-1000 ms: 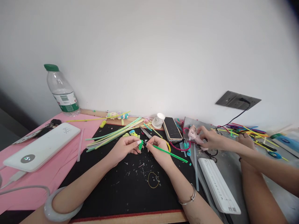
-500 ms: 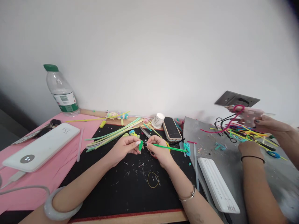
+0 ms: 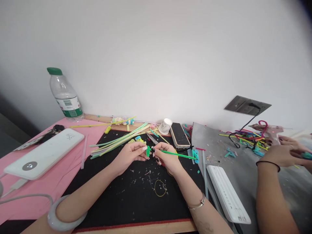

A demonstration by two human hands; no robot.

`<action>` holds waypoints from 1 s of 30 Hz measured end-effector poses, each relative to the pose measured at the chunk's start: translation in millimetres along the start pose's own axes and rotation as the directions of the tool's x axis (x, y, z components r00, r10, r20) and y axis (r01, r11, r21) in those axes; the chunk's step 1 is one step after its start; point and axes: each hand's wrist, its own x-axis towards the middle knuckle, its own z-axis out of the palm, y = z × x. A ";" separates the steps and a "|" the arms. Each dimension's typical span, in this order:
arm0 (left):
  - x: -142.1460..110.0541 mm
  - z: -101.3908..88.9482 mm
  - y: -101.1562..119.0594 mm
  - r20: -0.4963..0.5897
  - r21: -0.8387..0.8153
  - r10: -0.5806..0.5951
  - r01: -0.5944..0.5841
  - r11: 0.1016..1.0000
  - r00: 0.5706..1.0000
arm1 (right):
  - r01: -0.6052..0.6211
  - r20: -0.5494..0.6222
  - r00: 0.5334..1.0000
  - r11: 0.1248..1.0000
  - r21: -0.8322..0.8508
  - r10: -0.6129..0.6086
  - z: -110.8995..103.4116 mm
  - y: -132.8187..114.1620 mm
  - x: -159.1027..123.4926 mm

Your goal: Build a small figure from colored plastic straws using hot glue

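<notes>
Above the black mat [image 3: 122,198], my left hand [image 3: 130,156] pinches a green pipe cleaner [image 3: 180,155] near its bent or folded end. My right hand [image 3: 168,157] has thumb and fingers closed on the same pipe cleaner, whose straight tail sticks out to the right over the back of the hand. Just beyond the hands lie scissors [image 3: 152,138], partly hidden by my right hand. A small yellow and blue fuzzy piece [image 3: 140,139] rests behind my fingers, next to a bundle of pale green and yellow pipe cleaners [image 3: 117,143].
A paper cup [image 3: 165,126] and a phone [image 3: 179,135] stand at the back. Left are a bottle [image 3: 67,100] and a white power bank [image 3: 46,152]; another power bank [image 3: 227,193] lies right. A co-worker's hands [image 3: 280,156] hold a pink glue gun [image 3: 270,133], its cord near the socket.
The co-worker has lifted the glue gun from the grey mat near the phone and carried it right. My hands stay almost in place, turning the green piece slightly.
</notes>
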 end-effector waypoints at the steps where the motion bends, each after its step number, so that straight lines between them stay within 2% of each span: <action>1: 0.1 -0.2 -0.4 0.004 0.000 0.000 0.000 1.000 1.000 | 0.001 0.004 1.000 1.000 0.001 -0.001 -0.3 -0.4 0.1; 15: 1.8 -6.8 -4.1 0.104 -0.028 0.045 -0.042 0.999 0.994 | 0.016 0.022 1.000 1.000 0.022 -0.016 -2.3 -2.3 1.4; 22: -2.0 -5.1 -0.1 0.168 -0.079 0.040 -0.026 0.997 0.985 | 0.002 0.053 0.999 0.999 0.043 -0.004 -3.8 -2.5 -0.4; 30: -0.6 -4.8 -1.8 0.146 -0.016 0.062 -0.060 0.998 0.987 | 0.004 0.044 0.999 0.999 0.039 -0.006 -4.7 -5.2 -1.2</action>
